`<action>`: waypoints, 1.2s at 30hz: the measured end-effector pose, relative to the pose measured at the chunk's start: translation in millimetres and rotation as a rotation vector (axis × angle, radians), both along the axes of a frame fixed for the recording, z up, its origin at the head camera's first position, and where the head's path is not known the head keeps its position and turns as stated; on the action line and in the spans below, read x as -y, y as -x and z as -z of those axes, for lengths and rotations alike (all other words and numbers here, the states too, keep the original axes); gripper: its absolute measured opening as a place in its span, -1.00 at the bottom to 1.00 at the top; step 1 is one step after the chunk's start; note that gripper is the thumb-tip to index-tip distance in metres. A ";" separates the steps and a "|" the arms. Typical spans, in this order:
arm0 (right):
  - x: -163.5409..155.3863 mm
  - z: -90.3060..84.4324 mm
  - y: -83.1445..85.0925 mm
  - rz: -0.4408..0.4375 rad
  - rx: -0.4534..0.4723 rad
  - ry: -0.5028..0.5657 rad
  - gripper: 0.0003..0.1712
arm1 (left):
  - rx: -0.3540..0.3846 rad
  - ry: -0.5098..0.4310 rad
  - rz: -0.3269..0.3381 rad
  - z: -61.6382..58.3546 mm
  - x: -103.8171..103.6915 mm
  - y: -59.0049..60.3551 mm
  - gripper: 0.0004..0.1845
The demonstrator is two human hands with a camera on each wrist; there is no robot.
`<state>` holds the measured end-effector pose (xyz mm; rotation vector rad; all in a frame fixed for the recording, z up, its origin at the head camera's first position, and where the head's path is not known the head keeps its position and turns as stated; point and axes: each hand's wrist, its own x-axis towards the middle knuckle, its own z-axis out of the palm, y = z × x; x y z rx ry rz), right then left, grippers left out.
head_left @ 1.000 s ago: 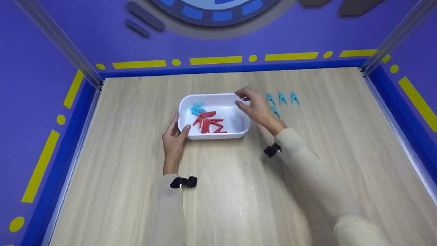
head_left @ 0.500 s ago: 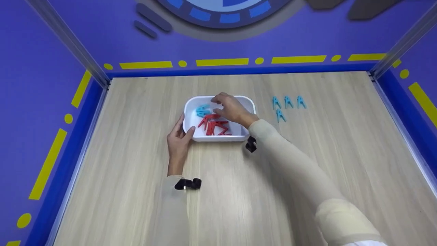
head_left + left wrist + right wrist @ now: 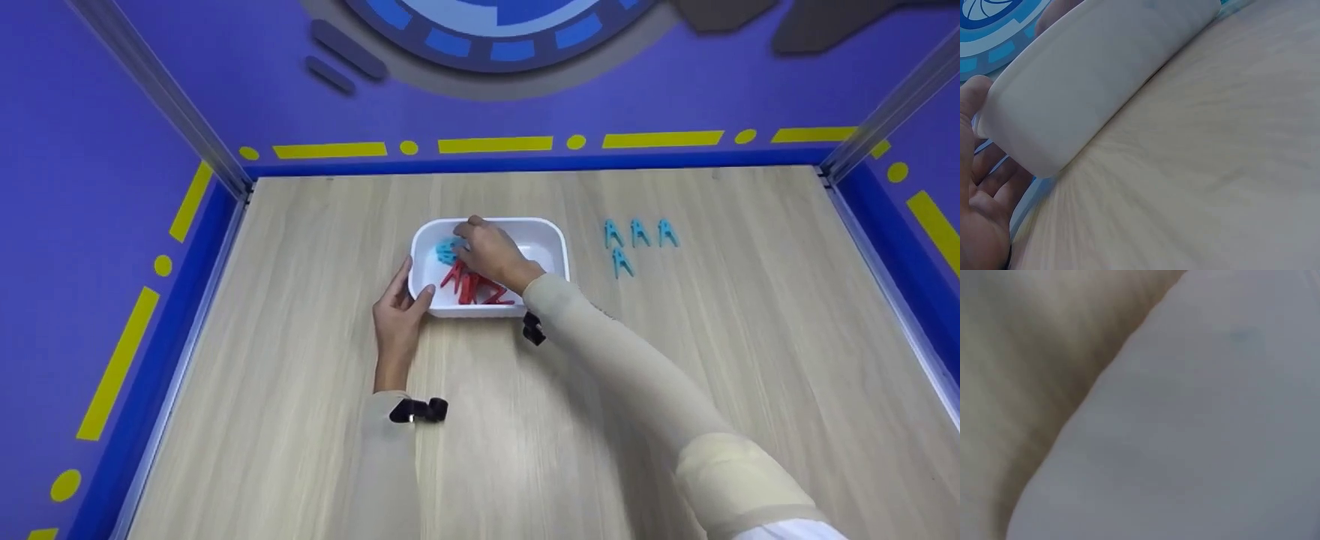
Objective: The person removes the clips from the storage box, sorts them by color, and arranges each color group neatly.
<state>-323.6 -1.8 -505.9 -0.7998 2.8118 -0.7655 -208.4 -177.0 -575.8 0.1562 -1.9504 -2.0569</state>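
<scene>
As left fingers (image 3: 398,283) hold the plain tub (image 3: 545,255), right fingers (image 3: 463,230) overhang clips (image 3: 447,249).

Smooth plastic tub (image 3: 547,246) (faintly glossy).

Wood-grain table (image 3: 480,420); on it white tray (image 3: 480,311), four blue clips (image 3: 638,232).

Bright head view, dim, blurred right wrist view
</scene>
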 end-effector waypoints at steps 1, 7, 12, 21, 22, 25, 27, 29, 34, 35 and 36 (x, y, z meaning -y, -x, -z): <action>0.7 1.6 -0.3 -0.001 -0.007 0.001 -0.60 | -0.001 0.000 -0.001 0.7 -0.5 -0.4 -0.31; 0.4 12.3 -2.9 -0.010 0.009 -0.035 -0.69 | 0.012 -0.009 -0.006 3.0 -2.8 -2.9 -0.31; -1.1 13.9 -4.9 0.008 -0.006 -0.045 -0.75 | 0.010 -0.016 -0.005 1.0 -2.7 -2.1 -0.32; -3.7 14.0 -5.5 0.027 0.022 0.061 -0.79 | 0.010 -0.004 -0.006 -1.0 -0.4 1.0 -0.30; -5.0 14.2 -5.8 0.030 0.024 0.081 -0.80 | 0.009 0.001 -0.006 -0.7 -0.3 0.9 -0.30; -9.3 13.4 -7.3 0.033 0.035 0.146 -0.83 | 0.007 0.004 -0.009 -1.1 0.1 1.3 -0.30; -12.6 12.7 -8.6 0.035 0.037 0.187 -0.85 | 0.009 0.004 -0.009 -1.1 0.4 1.6 -0.31; -16.1 11.2 -10.4 0.035 0.038 0.228 -0.83 | 0.008 -0.013 -0.007 -1.0 0.3 1.7 -0.31; -25.9 5.7 -16.4 0.054 0.038 0.319 -0.69 | 0.007 -0.037 -0.001 -1.3 -1.0 0.6 -0.31; -28.0 4.3 -17.7 0.058 0.028 0.337 -0.65 | 0.007 -0.041 0.002 -1.5 -1.4 0.2 -0.30; -30.0 2.8 -19.1 0.065 0.017 0.351 -0.63 | 0.009 -0.040 0.004 -1.5 -1.8 -0.1 -0.30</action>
